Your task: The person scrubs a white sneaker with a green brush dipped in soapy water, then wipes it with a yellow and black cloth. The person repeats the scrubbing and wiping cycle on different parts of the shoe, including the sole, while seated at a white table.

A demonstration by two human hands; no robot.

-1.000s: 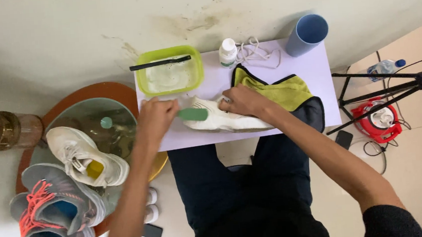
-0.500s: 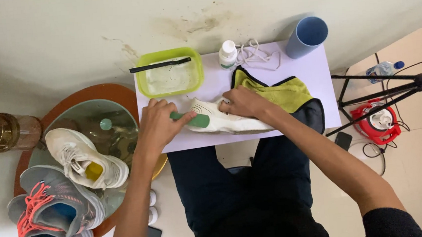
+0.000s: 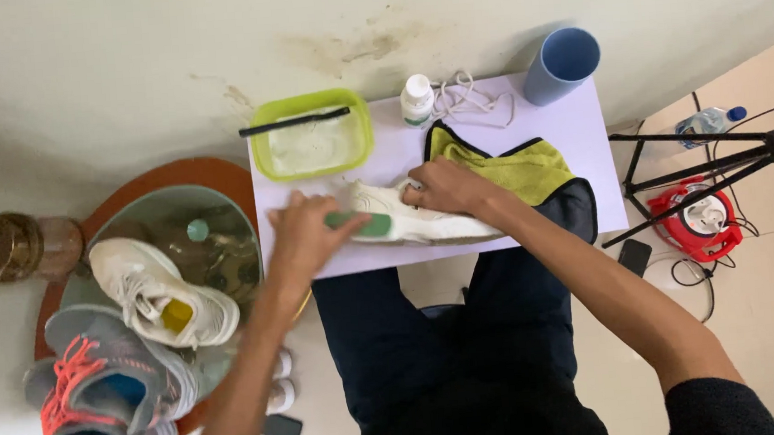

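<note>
Here, left hand [image 3: 302, 237] grip clamps one green brush [image 3: 362, 223]; right hand [image 3: 444, 186] grip pins one white shoe [image 3: 424, 226].

Soft even daylight, slight motion blur

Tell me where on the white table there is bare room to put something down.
The white table is bare at its right edge, between the blue cup and the yellow cloth, and in a thin strip along the front left edge below the left hand. The back is crowded: green tub, small white bottle, laces.
</note>
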